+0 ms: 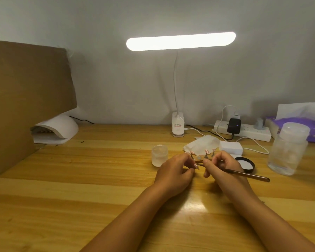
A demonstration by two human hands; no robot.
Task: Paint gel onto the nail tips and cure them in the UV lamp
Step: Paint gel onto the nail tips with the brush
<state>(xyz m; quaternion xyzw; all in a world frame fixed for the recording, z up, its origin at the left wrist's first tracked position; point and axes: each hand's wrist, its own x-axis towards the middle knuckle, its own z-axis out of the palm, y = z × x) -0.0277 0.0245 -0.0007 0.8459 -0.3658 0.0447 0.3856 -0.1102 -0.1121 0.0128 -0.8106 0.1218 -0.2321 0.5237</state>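
Observation:
My right hand (220, 165) pinches a brown-handled gel brush (249, 174), whose handle points right and whose tip lies between my two hands. My left hand (175, 170) curls its fingers at the brush tip, beside a small stand of nail tips (205, 153) that pokes up just behind both hands; what the left fingers grip is hidden. An open frosted gel jar (159, 155) stands left of the hands. Its black lid (245, 163) lies to the right. The white UV lamp (56, 130) sits at the far left against the wall.
A cardboard panel (25, 99) stands over the UV lamp. A lit clip desk lamp (178, 126) is at the back centre. A power strip (244, 131), white tissue (202, 144), white block (231, 147), clear plastic bottle (287, 150) and purple tissue pack (302, 124) fill the right side.

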